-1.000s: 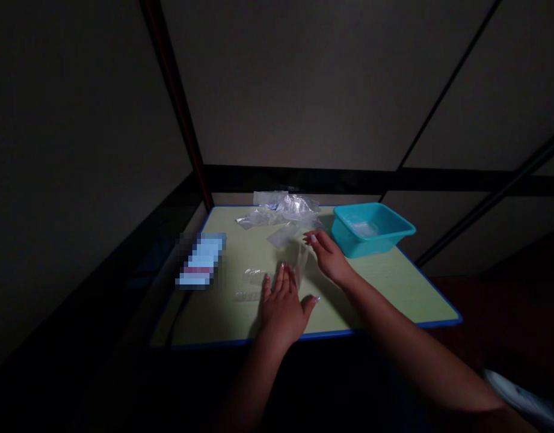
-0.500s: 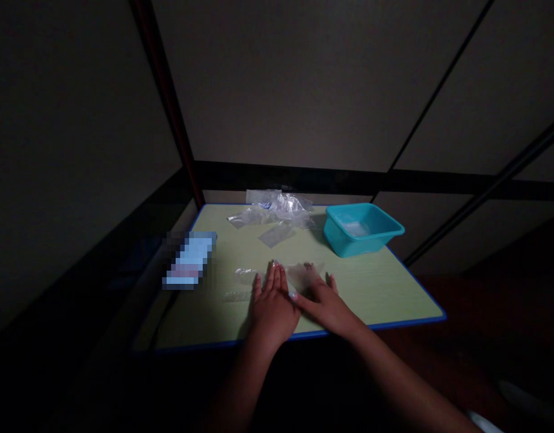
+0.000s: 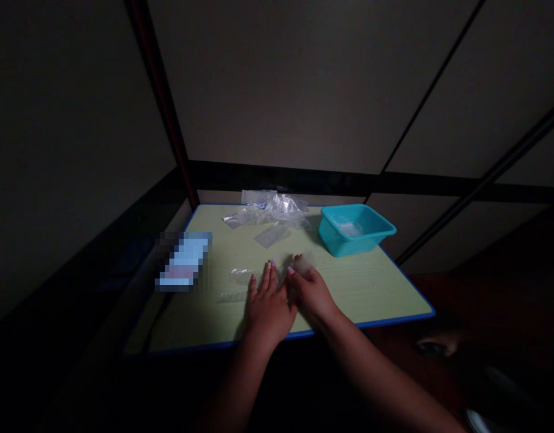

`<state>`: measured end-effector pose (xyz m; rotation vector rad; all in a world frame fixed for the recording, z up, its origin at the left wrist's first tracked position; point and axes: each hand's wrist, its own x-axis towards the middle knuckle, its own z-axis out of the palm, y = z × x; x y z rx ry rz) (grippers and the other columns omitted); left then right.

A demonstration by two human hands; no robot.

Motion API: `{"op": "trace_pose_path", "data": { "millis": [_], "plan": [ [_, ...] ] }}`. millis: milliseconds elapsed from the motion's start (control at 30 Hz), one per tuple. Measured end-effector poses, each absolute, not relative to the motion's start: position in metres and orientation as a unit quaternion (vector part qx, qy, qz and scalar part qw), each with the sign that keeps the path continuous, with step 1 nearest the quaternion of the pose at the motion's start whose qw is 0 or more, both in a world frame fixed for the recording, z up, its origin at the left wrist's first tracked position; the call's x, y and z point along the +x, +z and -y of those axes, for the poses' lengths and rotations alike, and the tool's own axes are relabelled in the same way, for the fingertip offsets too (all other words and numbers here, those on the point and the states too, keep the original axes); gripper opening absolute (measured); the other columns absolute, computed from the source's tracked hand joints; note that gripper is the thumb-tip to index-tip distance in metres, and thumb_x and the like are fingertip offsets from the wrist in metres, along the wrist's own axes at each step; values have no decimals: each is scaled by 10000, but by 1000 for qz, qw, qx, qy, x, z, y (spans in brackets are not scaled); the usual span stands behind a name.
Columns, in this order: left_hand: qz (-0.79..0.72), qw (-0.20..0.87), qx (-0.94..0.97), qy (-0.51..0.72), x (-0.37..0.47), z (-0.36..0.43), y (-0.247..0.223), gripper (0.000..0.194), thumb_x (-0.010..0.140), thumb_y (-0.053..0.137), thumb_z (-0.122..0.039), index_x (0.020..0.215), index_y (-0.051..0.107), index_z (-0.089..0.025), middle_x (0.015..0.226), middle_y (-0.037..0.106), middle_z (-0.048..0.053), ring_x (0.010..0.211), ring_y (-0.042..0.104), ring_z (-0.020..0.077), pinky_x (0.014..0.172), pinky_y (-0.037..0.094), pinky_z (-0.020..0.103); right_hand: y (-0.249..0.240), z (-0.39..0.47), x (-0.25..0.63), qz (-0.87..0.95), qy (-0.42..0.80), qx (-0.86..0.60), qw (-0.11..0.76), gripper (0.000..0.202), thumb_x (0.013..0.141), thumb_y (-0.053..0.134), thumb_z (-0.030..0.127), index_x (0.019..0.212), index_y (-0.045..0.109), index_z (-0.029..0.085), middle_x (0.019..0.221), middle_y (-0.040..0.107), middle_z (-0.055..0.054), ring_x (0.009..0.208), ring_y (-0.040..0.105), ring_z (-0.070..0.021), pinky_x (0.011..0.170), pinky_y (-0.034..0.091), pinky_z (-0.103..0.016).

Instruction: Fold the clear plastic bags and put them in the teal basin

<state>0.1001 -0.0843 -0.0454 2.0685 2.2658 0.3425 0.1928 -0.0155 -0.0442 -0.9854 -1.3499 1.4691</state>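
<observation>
My left hand [image 3: 270, 311] lies flat on a clear plastic bag [image 3: 240, 276], its fingers stretched out and pointing away from me. The bag's left part shows beyond those fingers; the rest is covered. Close beside it, my right hand [image 3: 316, 296] is closed on a thin, cloudy plastic sheet [image 3: 307, 262], whose edge sticks up past the fingertips and looks blurred. Whether this sheet belongs to the bag under my left hand, I cannot tell.
Several clear plastic bags [image 3: 286, 205] lie heaped at the table's [image 3: 371, 294] far edge. A turquoise plastic basin [image 3: 355, 237], with something clear inside, stands at the back right. To the left lies a pixelated, bright flat object [image 3: 185, 260]. A dark wall rises behind.
My right hand has drawn its fingers together and turned inward toward my left hand, bunching the cloudy plastic. My left hand stays flat. The whole view has shifted slightly.
</observation>
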Motion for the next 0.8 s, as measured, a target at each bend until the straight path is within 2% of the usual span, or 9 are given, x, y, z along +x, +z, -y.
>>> {"op": "trace_pose_path", "data": {
  "millis": [133,233,333,500,633,800],
  "plan": [
    [-733,21,670,120,101,84,-48,571,907,374,-490,1435,361,-273,1557,204,109,1448,107,237,1144,106,512,-40,11,187,412,661,-397,487,402,623,761,354,961,616,191,755,672,-7,699,629,-170,673,514,-299],
    [-734,12,667,127,101,84,-49,597,910,348,-538,1452,320,-291,1556,207,110,1446,121,241,1139,114,516,-37,3,191,362,683,-383,505,329,640,763,312,930,647,207,875,705,-35,851,658,-185,790,523,-319],
    [-734,2,666,133,102,83,-50,637,910,305,-583,1474,255,-291,1549,231,118,1444,136,245,1132,136,522,-37,-6,199,355,693,-362,512,240,698,732,307,912,670,219,1017,705,-57,1052,624,-204,957,469,-360],
    [-736,-2,663,137,102,82,-52,653,906,266,-618,1475,245,-299,1544,241,130,1441,150,246,1125,148,531,-35,-15,211,365,701,-341,510,197,770,656,342,932,662,229,1102,687,-57,1156,575,-213,1055,396,-407],
    [-736,-4,663,136,102,83,-53,662,910,262,-612,1479,243,-274,1546,230,132,1443,134,244,1131,142,527,-35,-6,215,344,721,-337,498,233,771,653,376,962,656,243,1102,684,-40,1141,581,-203,1018,435,-377],
    [-735,1,665,130,102,83,-50,678,914,295,-576,1486,228,-219,1548,218,134,1445,124,244,1138,142,520,-41,9,211,345,736,-339,475,297,683,720,245,972,651,237,1027,696,-21,984,645,-175,963,467,-336]
  ]
}}
